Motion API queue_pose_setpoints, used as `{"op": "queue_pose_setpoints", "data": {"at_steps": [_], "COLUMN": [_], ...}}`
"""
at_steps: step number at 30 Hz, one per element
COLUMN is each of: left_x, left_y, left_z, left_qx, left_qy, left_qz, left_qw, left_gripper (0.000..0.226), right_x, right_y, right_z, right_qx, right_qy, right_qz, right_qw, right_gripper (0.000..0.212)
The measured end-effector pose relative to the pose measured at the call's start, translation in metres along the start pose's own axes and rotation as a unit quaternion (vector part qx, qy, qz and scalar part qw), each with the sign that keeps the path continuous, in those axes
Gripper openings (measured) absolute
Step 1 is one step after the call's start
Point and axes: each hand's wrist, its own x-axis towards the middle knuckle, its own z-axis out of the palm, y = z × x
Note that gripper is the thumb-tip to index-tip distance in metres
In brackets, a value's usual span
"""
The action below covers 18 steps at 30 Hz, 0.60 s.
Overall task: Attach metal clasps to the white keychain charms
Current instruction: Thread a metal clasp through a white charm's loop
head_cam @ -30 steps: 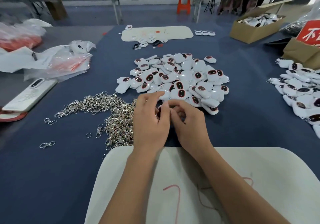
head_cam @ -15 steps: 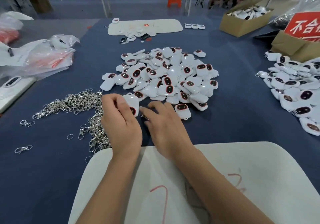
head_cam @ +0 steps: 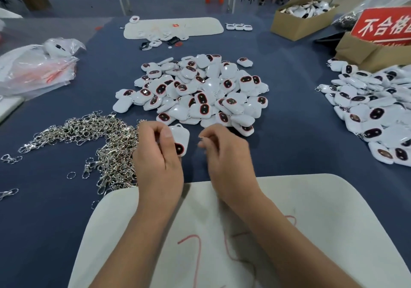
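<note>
Your left hand (head_cam: 159, 154) is gripping one white keychain charm (head_cam: 180, 139), thumb curled over its face, holding it just above the blue table (head_cam: 289, 132). Your right hand (head_cam: 224, 154) is pinching something tiny and metallic, probably a small ring (head_cam: 201, 137), between fingertips; too small to be sure. The two hands are sitting apart, the charm not touching the ring. The heap of loose charms (head_cam: 200, 94) is lying just beyond your hands, the tangle of silver metal clasps (head_cam: 100, 138) spreading to your left, touching the white mat (head_cam: 311, 221) edge. A second pile of charms (head_cam: 378, 114) is sitting well off to the right, near the cardboard box with a red sign (head_cam: 382, 26)
</note>
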Motion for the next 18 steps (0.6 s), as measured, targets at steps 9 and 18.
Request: {"op": "queue_pose_setpoints", "data": {"at_steps": [9, 18], "left_x": [-0.007, -0.004], "left_y": [0.007, 0.014], "left_z": [0.011, 0.008], "left_qx": [-0.090, -0.111], "left_qy": [-0.120, -0.160], "left_qz": [-0.079, -0.094], "left_qw": [0.986, 0.976], "left_gripper": [0.013, 0.015], "right_x": [-0.008, -0.007], "right_y": [0.032, 0.033], "right_z": [-0.034, -0.027], "right_qx": [0.296, 0.285], "right_qy": [-0.029, -0.020], "right_qz": [0.108, 0.070], "right_qw": [0.949, 0.956], "right_gripper": [0.018, 0.014]}}
